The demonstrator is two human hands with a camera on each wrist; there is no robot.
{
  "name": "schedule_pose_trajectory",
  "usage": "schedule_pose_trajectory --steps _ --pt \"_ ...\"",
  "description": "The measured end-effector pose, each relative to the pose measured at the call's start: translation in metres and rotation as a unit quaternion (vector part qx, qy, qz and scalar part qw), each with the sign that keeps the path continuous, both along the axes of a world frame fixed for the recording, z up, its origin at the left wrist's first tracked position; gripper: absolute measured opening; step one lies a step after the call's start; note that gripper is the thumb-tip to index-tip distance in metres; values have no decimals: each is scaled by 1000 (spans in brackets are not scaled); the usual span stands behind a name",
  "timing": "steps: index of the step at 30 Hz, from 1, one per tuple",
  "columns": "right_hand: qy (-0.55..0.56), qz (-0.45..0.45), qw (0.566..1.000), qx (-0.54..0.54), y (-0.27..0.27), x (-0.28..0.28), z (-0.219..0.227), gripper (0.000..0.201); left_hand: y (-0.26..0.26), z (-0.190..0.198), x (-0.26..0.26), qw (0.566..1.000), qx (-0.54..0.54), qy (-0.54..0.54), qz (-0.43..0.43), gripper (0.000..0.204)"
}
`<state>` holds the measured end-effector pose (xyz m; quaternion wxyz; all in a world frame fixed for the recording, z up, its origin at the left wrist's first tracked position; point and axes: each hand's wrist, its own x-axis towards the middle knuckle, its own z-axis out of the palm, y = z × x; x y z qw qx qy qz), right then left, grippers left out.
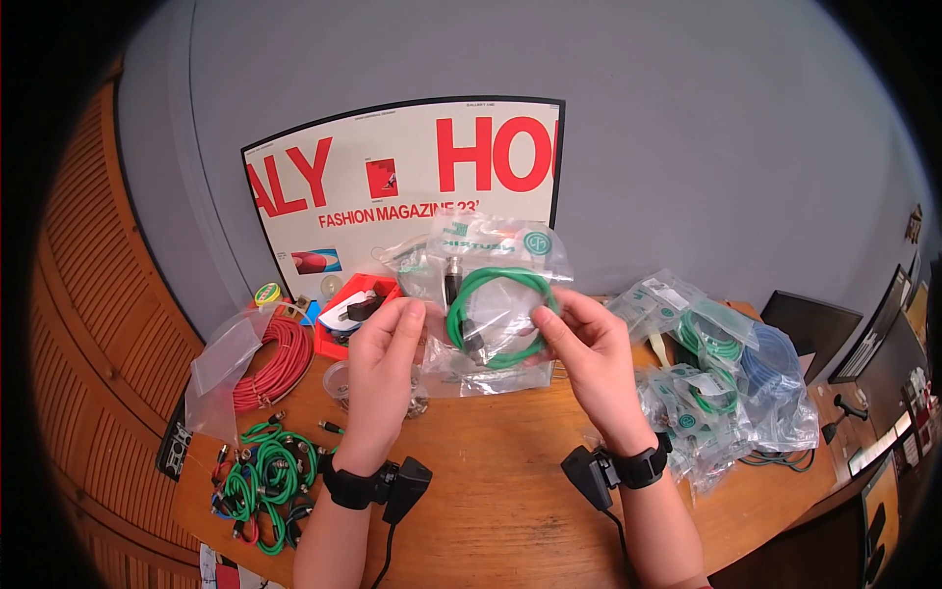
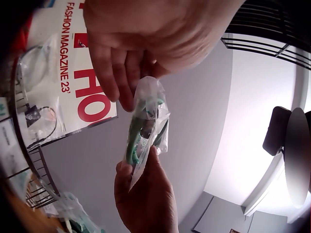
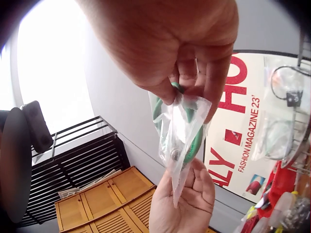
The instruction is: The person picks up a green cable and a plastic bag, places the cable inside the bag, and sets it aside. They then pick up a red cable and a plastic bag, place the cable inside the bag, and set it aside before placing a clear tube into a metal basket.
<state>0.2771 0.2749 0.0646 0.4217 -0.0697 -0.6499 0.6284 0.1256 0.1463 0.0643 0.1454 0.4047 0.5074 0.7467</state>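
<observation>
Held up above the table is a clear plastic bag [image 1: 538, 247] with teal print, with a coiled green cable [image 1: 505, 276] inside it. A metal connector [image 1: 452, 275] shows at the coil's upper left, and a dark one lies inside the loop. My right hand [image 1: 596, 361] pinches the bag and coil at the right side, thumb in front and fingers behind. At the bag's left edge, my left hand [image 1: 385, 365] pinches the plastic between thumb and fingers. The left wrist view shows the bag [image 2: 146, 131] edge-on between both hands.
Loose green cables [image 1: 270, 481] are heaped at the front left, near a red cable coil [image 1: 275, 365] in a bag. A red bin [image 1: 358, 293] stands behind my left hand. More bagged cables [image 1: 702, 378] are piled at right. A poster-like panel [image 1: 412, 177] rises behind.
</observation>
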Motion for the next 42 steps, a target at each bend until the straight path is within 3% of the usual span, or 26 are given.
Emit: schedule_pose_trajectory --steps 3,9,15,17,21,24,34,42 --pt "0 -4 1000 6 2 0 -1 26 -2 -1 -1 998 -36 49 -3 20" --pt "0 6 1000 6 1 -1 -2 27 -1 4 11 997 3 72 -37 37" --pt "5 15 1000 0 0 -2 -2 34 -2 1 4 996 46 61 43 34" --pt "-18 -6 1000 16 1 -2 -6 33 -5 4 3 999 38 -19 11 29" --pt "-46 -2 998 51 -1 -3 -6 35 -5 0 -10 1000 4 -20 -14 31" --pt "2 37 999 35 -9 -3 0 32 -1 1 -6 997 60 -36 -29 26" --pt "11 33 999 42 -2 0 -2 11 -2 0 -3 996 48 -38 -62 22" --pt "-7 9 996 83 -1 2 0 17 -6 6 -4 981 64 -114 -143 24"
